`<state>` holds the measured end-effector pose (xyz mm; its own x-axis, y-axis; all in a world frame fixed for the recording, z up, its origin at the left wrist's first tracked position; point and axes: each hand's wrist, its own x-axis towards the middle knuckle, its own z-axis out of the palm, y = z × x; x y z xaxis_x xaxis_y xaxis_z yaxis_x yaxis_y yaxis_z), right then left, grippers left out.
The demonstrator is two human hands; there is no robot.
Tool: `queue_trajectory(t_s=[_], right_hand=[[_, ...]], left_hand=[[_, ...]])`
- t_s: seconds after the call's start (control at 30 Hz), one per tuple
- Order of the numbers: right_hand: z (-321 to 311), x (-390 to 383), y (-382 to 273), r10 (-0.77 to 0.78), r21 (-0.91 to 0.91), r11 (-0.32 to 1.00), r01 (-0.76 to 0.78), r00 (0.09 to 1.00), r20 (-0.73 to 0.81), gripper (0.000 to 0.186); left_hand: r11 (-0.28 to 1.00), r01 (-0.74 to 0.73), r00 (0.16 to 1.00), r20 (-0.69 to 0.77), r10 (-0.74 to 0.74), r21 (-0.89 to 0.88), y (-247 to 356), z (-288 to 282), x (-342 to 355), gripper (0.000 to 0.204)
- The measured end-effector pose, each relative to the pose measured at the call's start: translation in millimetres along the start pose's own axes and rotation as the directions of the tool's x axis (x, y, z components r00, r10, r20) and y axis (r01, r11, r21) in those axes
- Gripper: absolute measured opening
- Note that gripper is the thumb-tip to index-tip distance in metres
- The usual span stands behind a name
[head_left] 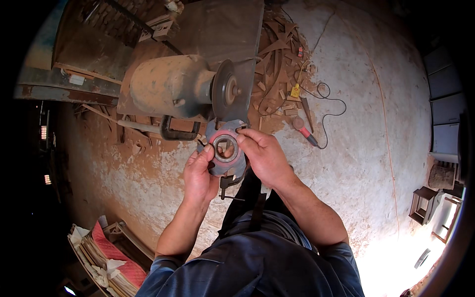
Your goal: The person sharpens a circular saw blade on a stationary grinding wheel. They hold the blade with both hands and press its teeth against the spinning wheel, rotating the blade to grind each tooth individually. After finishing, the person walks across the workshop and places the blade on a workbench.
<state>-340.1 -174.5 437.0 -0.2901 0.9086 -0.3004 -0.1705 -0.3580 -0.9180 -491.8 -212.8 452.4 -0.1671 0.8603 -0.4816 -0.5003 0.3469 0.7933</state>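
Bluish-grey and dull-pink, the disc point(229, 127) is held between both hands in the head view, in front of the body and just below the wheel point(223, 91) as seen from above; whether it touches the wheel cannot be told. The left hand point(199, 173) grips its left side, thumb on the face beside the metal ring point(226, 160), most of its fingers hidden behind. The right hand point(263, 154) pinches the upper right edge. A small clamp point(228, 182) sits at the lower edge.

Handled well, the disc would be supported evenly from both sides, thumbs clear of the central hole, and turned slowly so that the clamp does not snag on clothing. Whether the wheel is spinning is not clear, so fingertips are best kept off its rim.

The motor point(168, 85) rests on a dark, dusty bench point(217, 29), with a larger clamp point(178, 129) near its edge. Wood scraps point(277, 64) litter the pale, dust-stained floor point(356, 148), where a red tool point(304, 130) lies beside a black cable point(324, 126). Grey cabinets point(445, 106) line the right side; red cloth point(118, 255) lies over stacked boards lower left, and bright light floods the lower right.
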Motion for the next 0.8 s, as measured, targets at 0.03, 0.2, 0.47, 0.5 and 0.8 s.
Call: queue_trajectory(t_s=[0.03, 0.2, 0.47, 0.5, 0.8], right_hand=[[-0.9, 0.8, 0.8, 0.018, 0.038, 0.999, -0.018, 1.000, 0.002, 0.027], [-3.4, 4.1, 5.2, 0.091, 0.175, 0.980, -0.092, 0.996, 0.012, 0.024], [-8.1, 8.4, 6.3, -0.026, 0.020, 0.999, 0.026, 1.000, -0.013, 0.024], [-8.6, 8.2, 4.2, -0.025, 0.014, 1.000, 0.025, 1.000, -0.009, 0.024], [-8.0, 10.5, 5.0, 0.004, -0.037, 0.999, -0.006, 0.999, -0.053, 0.029]], left_hand=[[0.999, 0.012, 1.000, 0.029, -0.011, -0.044, 0.0, -2.4, 0.8, 0.023], [0.997, -0.003, 0.997, 0.080, 0.009, -0.073, -2.7, -0.7, 0.7, 0.025], [1.000, -0.024, 1.000, 0.020, 0.024, 0.020, -1.8, 11.2, 1.5, 0.022], [1.000, -0.025, 1.000, 0.014, 0.025, 0.018, -1.8, 13.0, 1.6, 0.023], [0.999, -0.031, 0.999, 0.042, 0.030, 0.028, -6.3, 2.8, 8.8, 0.028]])
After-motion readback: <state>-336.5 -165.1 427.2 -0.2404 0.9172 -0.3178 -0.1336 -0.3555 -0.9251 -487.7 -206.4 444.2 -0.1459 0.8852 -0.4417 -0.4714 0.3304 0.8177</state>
